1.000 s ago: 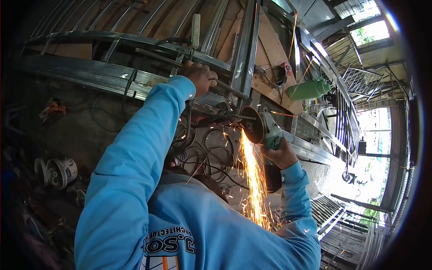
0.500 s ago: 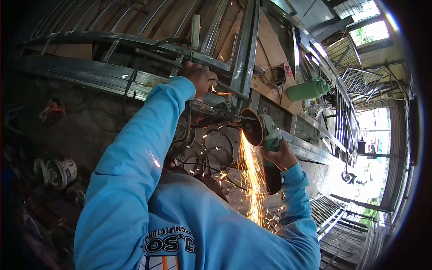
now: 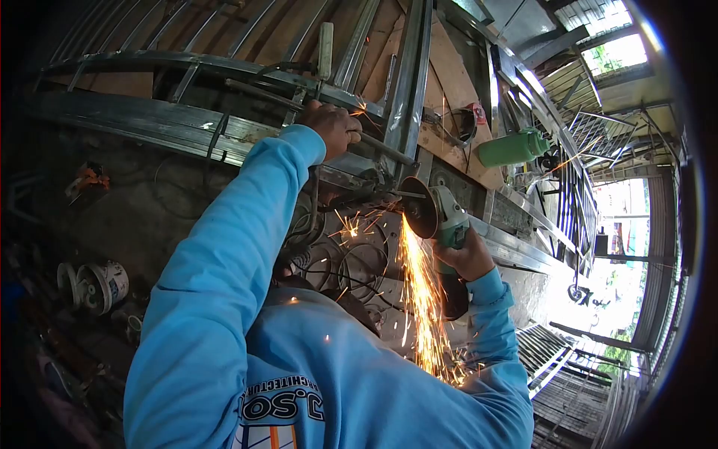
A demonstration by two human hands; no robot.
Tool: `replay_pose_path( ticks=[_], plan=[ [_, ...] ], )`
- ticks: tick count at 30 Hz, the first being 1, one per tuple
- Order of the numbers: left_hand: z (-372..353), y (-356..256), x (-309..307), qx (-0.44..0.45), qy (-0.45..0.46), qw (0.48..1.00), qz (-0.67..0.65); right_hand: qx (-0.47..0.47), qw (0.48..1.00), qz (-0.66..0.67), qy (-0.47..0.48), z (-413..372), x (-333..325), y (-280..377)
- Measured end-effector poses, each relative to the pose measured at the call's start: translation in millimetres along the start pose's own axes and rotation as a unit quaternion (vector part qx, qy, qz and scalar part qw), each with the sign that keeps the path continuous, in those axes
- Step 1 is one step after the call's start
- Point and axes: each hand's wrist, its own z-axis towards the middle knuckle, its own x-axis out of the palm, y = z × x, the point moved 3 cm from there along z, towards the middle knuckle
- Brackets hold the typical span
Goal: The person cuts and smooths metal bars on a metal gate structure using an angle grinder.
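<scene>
My left hand [image 3: 329, 129] is closed round a thin metal rod [image 3: 385, 150] that slants across the metal frame [image 3: 172, 123]. On the right, my right hand [image 3: 467, 256] grips the body of a green and grey angle grinder [image 3: 452, 221]. Its brown disc [image 3: 420, 208] touches or nearly touches a small metal piece at the frame's near edge; the exact contact is hidden. A stream of orange sparks [image 3: 422, 299] falls from the disc toward my body.
A green bottle [image 3: 511, 149] lies on its side beyond the grinder. Plywood [image 3: 449, 82] and long metal bars [image 3: 410, 82] lie at the far side. Cables loop on the floor below the frame. White buckets [image 3: 103, 287] and an orange tool [image 3: 88, 182] are at the left.
The spark stream has shifted and spread a little lower and to the right. The grinder has turned very slightly. My left hand holds its place.
</scene>
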Motion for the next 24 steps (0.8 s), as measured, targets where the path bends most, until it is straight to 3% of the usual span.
replay_pose_path(
  ticks=[4, 7, 10, 16, 17, 19, 20, 21, 22, 23, 24],
  plan=[
    [-1.9, -0.3, 0.1, 0.004, -0.024, 1.000, -0.015, 0.048, 0.997, -0.055, -0.011, -0.2, -0.5, 7.8],
    [-1.7, 0.4, -1.4, 0.004, 0.003, 1.000, -0.018, 0.027, 0.999, 0.043, 0.006, 3.3, 2.5, -10.1],
    [-0.4, -2.5, -2.7, -0.002, 0.013, 1.000, -0.007, 0.015, 0.994, -0.105, -0.012, -0.8, -2.0, 7.8],
    [-1.5, -0.6, -3.0, 0.007, 0.014, 1.000, -0.012, 0.032, 0.999, 0.027, 0.028, -6.5, 4.4, 4.0],
    [-4.7, 3.2, 3.8, 0.066, 0.000, 0.997, 0.049, -0.139, 0.974, -0.161, 0.080, -4.3, 3.5, -8.7],
    [-7.1, 14.4, 20.3, 0.203, -0.059, 0.971, 0.107, -0.032, 0.994, -0.100, 0.041, -13.0, -6.3, -33.9],
    [-2.6, 26.8, 35.9, 0.201, -0.048, 0.975, 0.084, -0.004, 0.994, -0.108, 0.016, -9.9, -2.0, -40.7],
    [18.1, 69.5, 81.6, 0.209, -0.101, 0.965, 0.123, 0.025, 0.993, -0.114, -0.009, -7.6, 0.9, -47.3],
    [15.1, 80.1, 79.6, 0.197, -0.097, 0.966, 0.135, 0.053, 0.991, -0.118, -0.034, -7.1, 3.4, -53.2],
    [8.7, 40.4, 32.1, 0.039, -0.011, 0.998, 0.039, 0.081, 0.982, -0.165, -0.047, -10.1, 1.9, -33.9],
    [8.2, 46.7, 33.0, 0.074, -0.062, 0.995, 0.032, 0.077, 0.983, -0.163, -0.042, -18.4, 0.1, -21.2]
  ],
)
